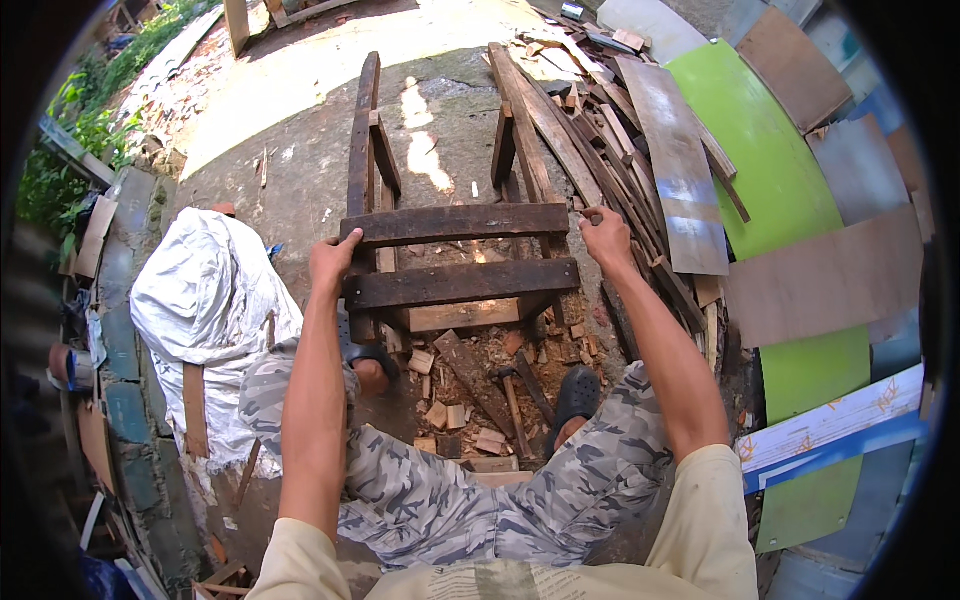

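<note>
A dark, weathered wooden frame (366,160) stands in front of me, with two long side rails running away from me. Across its near end lie an upper wooden slat (460,224) and, nearer to me, a second slat (460,284). My left hand (332,262) grips the left end of the upper slat, its thumb on top. Just off that slat's right end is my right hand (606,240), thumb and fingers pinched together; a small dark thing seems to stick out, too small to name. Between my feet lies a hammer (515,405) among wood chips.
Wood offcuts (455,415) litter the ground under the frame. On the left sits a white sack (200,290). Piled planks (610,160) run along the right, beside leaning panels, one of them a bright green sheet (760,140). A low block wall (125,350) borders the left.
</note>
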{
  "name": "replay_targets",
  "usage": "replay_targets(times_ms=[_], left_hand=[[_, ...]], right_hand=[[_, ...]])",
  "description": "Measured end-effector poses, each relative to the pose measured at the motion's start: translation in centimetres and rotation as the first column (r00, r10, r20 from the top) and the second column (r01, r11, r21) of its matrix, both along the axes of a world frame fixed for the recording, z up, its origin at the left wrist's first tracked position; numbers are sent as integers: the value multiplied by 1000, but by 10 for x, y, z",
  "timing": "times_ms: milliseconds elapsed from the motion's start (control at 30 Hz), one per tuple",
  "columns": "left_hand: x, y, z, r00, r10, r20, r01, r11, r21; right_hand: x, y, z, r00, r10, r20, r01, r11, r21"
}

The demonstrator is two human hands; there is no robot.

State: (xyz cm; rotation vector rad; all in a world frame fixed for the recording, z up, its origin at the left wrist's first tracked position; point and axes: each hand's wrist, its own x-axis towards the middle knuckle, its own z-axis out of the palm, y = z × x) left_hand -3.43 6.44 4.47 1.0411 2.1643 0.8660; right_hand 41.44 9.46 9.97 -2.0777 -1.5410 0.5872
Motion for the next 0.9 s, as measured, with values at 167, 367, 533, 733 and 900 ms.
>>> replay_targets(times_ms=[167, 367, 533, 733, 900], left_hand=[[-7, 8, 12, 996, -63, 60, 69, 992, -104], [-13, 3, 3, 989, -74, 130, 85, 993, -81], [-7, 8, 11, 989, -60, 138, 79, 988, -133], [-17, 15, 4, 987, -37, 159, 61, 987, -148], [-15, 17, 3, 984, -36, 172, 58, 990, -127]], right_hand=[[7, 20, -25, 999, -21, -40, 19, 998, -52], [23, 30, -59, 971, 37, -238, -86, 976, -201], [16, 27, -50, 898, -28, -439, -96, 962, -257], [-7, 27, -33, 956, -14, -294, -66, 963, -260], [-13, 33, -13, 974, -35, -226, -58, 918, -393]])
